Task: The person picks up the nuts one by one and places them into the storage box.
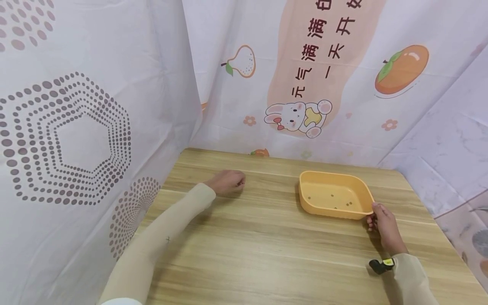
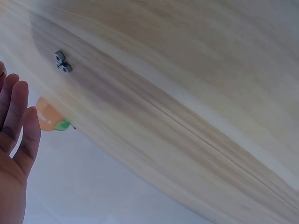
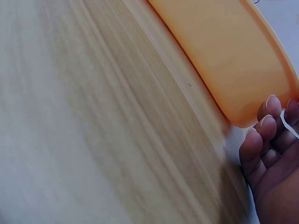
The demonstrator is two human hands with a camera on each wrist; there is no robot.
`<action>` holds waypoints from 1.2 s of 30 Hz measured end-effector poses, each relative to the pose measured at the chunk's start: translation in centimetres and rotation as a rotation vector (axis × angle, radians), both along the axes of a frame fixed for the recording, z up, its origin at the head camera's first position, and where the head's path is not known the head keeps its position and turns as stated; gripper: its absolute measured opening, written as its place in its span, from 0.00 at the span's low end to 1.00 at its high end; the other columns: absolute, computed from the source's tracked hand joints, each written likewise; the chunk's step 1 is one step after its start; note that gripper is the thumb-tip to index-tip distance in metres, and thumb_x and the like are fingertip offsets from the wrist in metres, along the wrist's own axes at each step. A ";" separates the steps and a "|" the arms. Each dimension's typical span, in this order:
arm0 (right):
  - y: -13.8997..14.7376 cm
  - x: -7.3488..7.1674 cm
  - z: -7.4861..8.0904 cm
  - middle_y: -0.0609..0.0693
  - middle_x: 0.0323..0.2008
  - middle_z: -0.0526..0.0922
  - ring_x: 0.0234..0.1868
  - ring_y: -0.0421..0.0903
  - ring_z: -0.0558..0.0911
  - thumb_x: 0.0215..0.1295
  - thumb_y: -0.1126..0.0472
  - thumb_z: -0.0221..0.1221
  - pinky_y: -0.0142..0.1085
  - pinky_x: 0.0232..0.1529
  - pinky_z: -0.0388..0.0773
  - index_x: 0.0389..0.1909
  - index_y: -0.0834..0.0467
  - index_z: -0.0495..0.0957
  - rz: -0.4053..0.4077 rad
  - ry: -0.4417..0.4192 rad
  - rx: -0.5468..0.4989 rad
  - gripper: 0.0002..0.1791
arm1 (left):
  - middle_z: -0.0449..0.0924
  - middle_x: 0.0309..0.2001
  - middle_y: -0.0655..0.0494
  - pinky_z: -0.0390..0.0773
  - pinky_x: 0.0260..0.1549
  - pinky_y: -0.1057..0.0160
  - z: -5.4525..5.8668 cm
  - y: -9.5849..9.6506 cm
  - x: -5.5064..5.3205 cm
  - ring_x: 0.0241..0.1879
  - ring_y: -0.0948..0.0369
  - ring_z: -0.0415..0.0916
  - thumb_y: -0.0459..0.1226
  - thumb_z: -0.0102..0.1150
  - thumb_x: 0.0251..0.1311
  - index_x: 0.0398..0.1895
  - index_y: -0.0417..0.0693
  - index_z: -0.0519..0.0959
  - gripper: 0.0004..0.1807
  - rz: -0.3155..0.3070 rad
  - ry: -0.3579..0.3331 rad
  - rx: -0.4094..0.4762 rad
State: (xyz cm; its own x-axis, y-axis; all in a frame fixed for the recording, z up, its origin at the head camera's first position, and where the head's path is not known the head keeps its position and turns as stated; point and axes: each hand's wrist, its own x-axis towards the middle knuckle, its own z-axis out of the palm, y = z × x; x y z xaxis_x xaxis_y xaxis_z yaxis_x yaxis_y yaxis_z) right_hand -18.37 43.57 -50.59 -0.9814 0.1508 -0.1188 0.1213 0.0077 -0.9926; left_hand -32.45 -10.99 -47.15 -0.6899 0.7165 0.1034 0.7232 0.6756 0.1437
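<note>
My left hand (image 1: 228, 182) is low over the far left part of the wooden table, its fingers loosely bent. In the left wrist view its fingers (image 2: 17, 105) are relaxed, with nothing visible between them; the fingertips at the frame edge are cut off. A few small metal nuts (image 2: 62, 62) appear just beyond those fingers, seemingly on the wood. With thumb and fingers my right hand (image 1: 386, 226) pinches the near right corner of a shallow orange plastic tray (image 1: 331, 212). Several small dark pieces (image 1: 348, 203) lie scattered on the tray's floor.
The wood-grain table (image 1: 244, 254) ends at a printed white curtain (image 1: 236, 110) along the back. Another patterned curtain (image 1: 84, 144) hangs on the left side, and a marbled cloth (image 1: 450, 140) on the right. A small black device (image 1: 377, 267) sits on the right wrist.
</note>
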 end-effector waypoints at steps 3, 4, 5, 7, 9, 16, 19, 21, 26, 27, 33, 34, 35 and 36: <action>0.0 0.0 -0.1 0.46 0.21 0.75 0.22 0.40 0.73 0.84 0.50 0.44 0.32 0.23 0.76 0.30 0.56 0.72 0.002 0.003 0.003 0.21 | 0.75 0.31 0.64 0.74 0.31 0.69 -0.1 0.5 -0.1 0.29 0.68 0.70 0.37 0.59 0.71 0.34 0.53 0.78 0.05 -0.009 0.009 -0.007; 0.1 -0.1 -0.2 0.46 0.21 0.75 0.22 0.40 0.73 0.84 0.50 0.44 0.32 0.23 0.76 0.30 0.56 0.72 0.000 0.004 0.002 0.21 | 0.75 0.31 0.64 0.74 0.31 0.68 0.0 0.7 0.0 0.29 0.68 0.70 0.37 0.59 0.71 0.34 0.53 0.78 0.05 -0.016 0.008 -0.006; 0.2 -0.1 -0.3 0.45 0.21 0.75 0.22 0.40 0.73 0.84 0.49 0.44 0.32 0.23 0.76 0.30 0.55 0.72 -0.001 0.004 0.006 0.21 | 0.75 0.31 0.64 0.74 0.31 0.68 0.0 0.8 0.0 0.29 0.67 0.70 0.36 0.58 0.72 0.34 0.53 0.78 0.05 -0.020 0.007 -0.008; 0.3 -0.2 -0.5 0.45 0.22 0.75 0.22 0.39 0.73 0.83 0.48 0.45 0.32 0.24 0.76 0.30 0.55 0.72 -0.002 0.004 0.013 0.21 | 0.76 0.32 0.63 0.74 0.31 0.69 0.1 1.1 0.0 0.29 0.67 0.70 0.36 0.58 0.72 0.34 0.52 0.78 0.05 -0.031 0.003 -0.010; 0.4 -0.3 -0.7 0.44 0.22 0.74 0.22 0.39 0.73 0.83 0.47 0.45 0.32 0.24 0.76 0.30 0.54 0.73 -0.003 0.006 0.018 0.21 | 0.76 0.32 0.62 0.75 0.31 0.68 0.2 1.4 0.0 0.29 0.67 0.70 0.35 0.59 0.71 0.35 0.51 0.79 0.05 -0.039 0.001 -0.009; 0.5 -0.3 -0.8 0.45 0.22 0.74 0.23 0.40 0.73 0.83 0.48 0.44 0.32 0.24 0.76 0.31 0.54 0.73 0.000 0.008 0.025 0.21 | 0.75 0.33 0.64 0.73 0.32 0.70 0.2 2.3 -0.2 0.31 0.68 0.69 0.36 0.57 0.72 0.35 0.54 0.78 0.05 -0.039 0.006 -0.032; 0.5 -0.2 -0.8 0.45 0.22 0.74 0.23 0.40 0.73 0.84 0.48 0.44 0.32 0.24 0.76 0.31 0.54 0.73 0.001 0.012 0.020 0.21 | 0.75 0.33 0.64 0.73 0.32 0.69 0.4 2.7 -0.1 0.31 0.67 0.70 0.36 0.56 0.72 0.35 0.53 0.78 0.06 -0.047 0.000 -0.029; 0.4 -0.2 -0.8 0.45 0.22 0.74 0.23 0.40 0.73 0.84 0.48 0.44 0.32 0.24 0.76 0.31 0.55 0.73 0.000 0.014 0.019 0.21 | 0.75 0.33 0.63 0.73 0.32 0.69 0.5 3.0 0.0 0.31 0.67 0.70 0.36 0.56 0.72 0.35 0.53 0.78 0.06 -0.054 0.000 -0.029; 0.2 -0.1 -0.5 0.45 0.22 0.74 0.23 0.40 0.73 0.84 0.48 0.44 0.32 0.24 0.76 0.31 0.54 0.73 -0.004 0.010 0.023 0.21 | 0.76 0.34 0.63 0.73 0.32 0.70 0.7 3.7 0.0 0.32 0.67 0.70 0.36 0.56 0.72 0.36 0.52 0.79 0.05 -0.075 0.010 -0.028; 0.2 -0.1 -0.4 0.46 0.22 0.74 0.23 0.40 0.73 0.84 0.49 0.44 0.32 0.24 0.76 0.31 0.54 0.73 -0.005 0.007 0.023 0.21 | 0.76 0.34 0.63 0.74 0.32 0.70 0.7 3.8 0.0 0.32 0.67 0.70 0.35 0.56 0.72 0.36 0.52 0.79 0.05 -0.077 0.011 -0.029; 0.0 0.0 -0.1 0.46 0.22 0.74 0.23 0.40 0.73 0.84 0.48 0.44 0.32 0.24 0.76 0.30 0.55 0.72 -0.005 -0.004 0.026 0.21 | 0.77 0.34 0.62 0.74 0.33 0.69 0.8 4.6 0.0 0.32 0.67 0.71 0.36 0.56 0.72 0.36 0.51 0.79 0.05 -0.098 0.011 -0.034; 0.0 0.0 -0.1 0.46 0.22 0.74 0.23 0.40 0.73 0.84 0.48 0.44 0.32 0.24 0.76 0.30 0.55 0.72 -0.006 -0.006 0.029 0.21 | 0.77 0.34 0.62 0.74 0.33 0.70 0.8 4.7 0.0 0.32 0.67 0.71 0.36 0.56 0.72 0.36 0.51 0.79 0.05 -0.102 0.016 -0.037; 0.1 0.0 -0.2 0.46 0.22 0.74 0.23 0.40 0.73 0.84 0.48 0.44 0.32 0.24 0.76 0.30 0.55 0.72 -0.007 -0.007 0.030 0.21 | 0.77 0.34 0.62 0.74 0.33 0.70 0.9 4.9 0.0 0.32 0.67 0.71 0.37 0.57 0.72 0.37 0.51 0.80 0.05 -0.103 0.013 -0.038; 0.1 0.0 -0.2 0.46 0.22 0.74 0.23 0.40 0.73 0.84 0.48 0.44 0.32 0.24 0.76 0.31 0.55 0.72 -0.008 -0.010 0.031 0.21 | 0.77 0.34 0.62 0.75 0.33 0.70 1.1 5.0 0.0 0.32 0.67 0.72 0.37 0.57 0.72 0.37 0.50 0.80 0.04 -0.104 0.013 -0.039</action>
